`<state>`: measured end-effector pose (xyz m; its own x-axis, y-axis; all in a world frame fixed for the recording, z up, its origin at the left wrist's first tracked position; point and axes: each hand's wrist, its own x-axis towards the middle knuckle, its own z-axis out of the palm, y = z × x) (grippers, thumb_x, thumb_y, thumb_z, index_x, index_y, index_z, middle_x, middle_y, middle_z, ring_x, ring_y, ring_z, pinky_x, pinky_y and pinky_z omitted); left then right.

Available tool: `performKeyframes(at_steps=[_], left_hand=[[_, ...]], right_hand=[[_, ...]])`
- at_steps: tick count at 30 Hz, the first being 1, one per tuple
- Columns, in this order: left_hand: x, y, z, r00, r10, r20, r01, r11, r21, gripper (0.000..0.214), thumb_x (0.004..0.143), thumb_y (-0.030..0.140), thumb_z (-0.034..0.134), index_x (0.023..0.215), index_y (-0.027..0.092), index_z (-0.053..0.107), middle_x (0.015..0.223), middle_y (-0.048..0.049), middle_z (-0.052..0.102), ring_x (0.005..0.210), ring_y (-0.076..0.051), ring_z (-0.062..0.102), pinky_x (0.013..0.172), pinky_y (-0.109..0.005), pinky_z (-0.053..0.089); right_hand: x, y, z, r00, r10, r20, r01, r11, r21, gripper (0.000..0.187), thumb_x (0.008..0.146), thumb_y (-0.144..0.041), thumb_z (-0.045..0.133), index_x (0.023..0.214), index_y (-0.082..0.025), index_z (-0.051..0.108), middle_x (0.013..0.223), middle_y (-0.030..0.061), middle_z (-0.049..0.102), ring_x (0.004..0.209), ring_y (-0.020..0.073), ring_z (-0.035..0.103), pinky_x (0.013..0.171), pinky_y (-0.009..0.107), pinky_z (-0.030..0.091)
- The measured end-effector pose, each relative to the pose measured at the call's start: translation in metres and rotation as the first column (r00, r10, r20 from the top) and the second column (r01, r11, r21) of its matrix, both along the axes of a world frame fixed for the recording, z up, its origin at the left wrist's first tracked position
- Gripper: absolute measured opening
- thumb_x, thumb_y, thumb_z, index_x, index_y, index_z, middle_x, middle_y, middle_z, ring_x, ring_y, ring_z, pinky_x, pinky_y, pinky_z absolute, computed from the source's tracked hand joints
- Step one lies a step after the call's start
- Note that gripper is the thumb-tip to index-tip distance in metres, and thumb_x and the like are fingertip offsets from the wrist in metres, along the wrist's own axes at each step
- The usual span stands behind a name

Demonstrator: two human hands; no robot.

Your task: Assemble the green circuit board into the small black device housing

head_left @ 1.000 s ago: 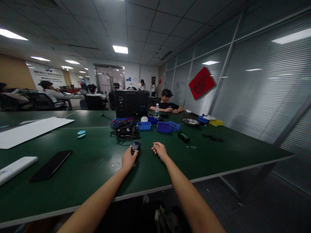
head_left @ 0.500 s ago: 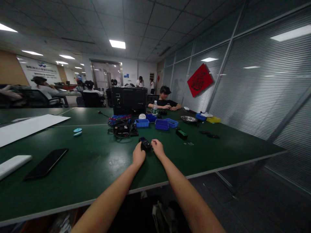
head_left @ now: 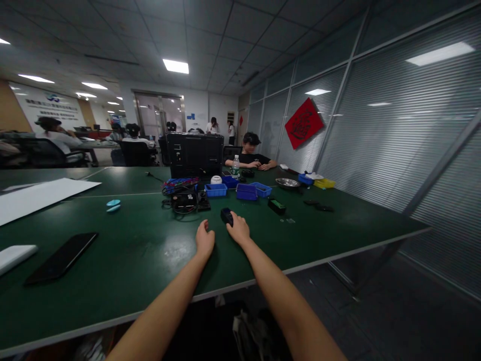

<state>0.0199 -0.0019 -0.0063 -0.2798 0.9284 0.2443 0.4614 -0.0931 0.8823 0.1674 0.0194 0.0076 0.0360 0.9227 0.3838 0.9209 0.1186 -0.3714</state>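
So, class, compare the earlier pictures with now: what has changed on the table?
The dark handheld device has moved rightward, passing from the left hand to the right hand; the left hand has let go. The white ball, silver bowl and bottle stayed put.

Head view, forward-down, seemingly wide-angle

the right hand (head_left: 238, 229) grips a small black device (head_left: 226, 216) over the green table (head_left: 150, 276), while the left hand (head_left: 205, 240) is loosely curled near it. beyond them are a blue tray (head_left: 215, 191), a white ball (head_left: 216, 180) and a clear bottle (head_left: 235, 168).
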Motion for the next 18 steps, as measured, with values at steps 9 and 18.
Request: performKeyframes(at_steps=[9,18], left_hand=[[-0.006,-0.002,-0.001,0.992,-0.009,-0.129,0.013,0.999,0.029,0.048,0.070,0.012,0.045,0.117,0.013,0.046,0.112,-0.0122,0.056,0.102,-0.018,0.054,0.089,-0.029,0.040],[-0.005,-0.007,0.004,0.976,-0.020,-0.216,0.025,0.999,0.021,0.044,0.070,0.013,0.044,0.114,0.012,0.048,0.110,-0.0112,0.057,0.102,-0.018,0.054,0.090,-0.030,0.039]], right_hand=[[0.074,0.020,0.003,0.922,-0.356,-0.153,0.356,0.934,-0.025,0.055,0.076,-0.029,0.049,0.128,-0.014,0.037,0.108,0.0195,0.052,0.100,0.0294,0.046,0.078,0.037,0.035],[0.073,0.020,0.001,0.907,-0.397,-0.141,0.391,0.918,-0.073,0.057,0.077,-0.033,0.050,0.130,-0.016,0.033,0.114,0.0139,0.050,0.106,0.0263,0.043,0.084,0.034,0.033]])
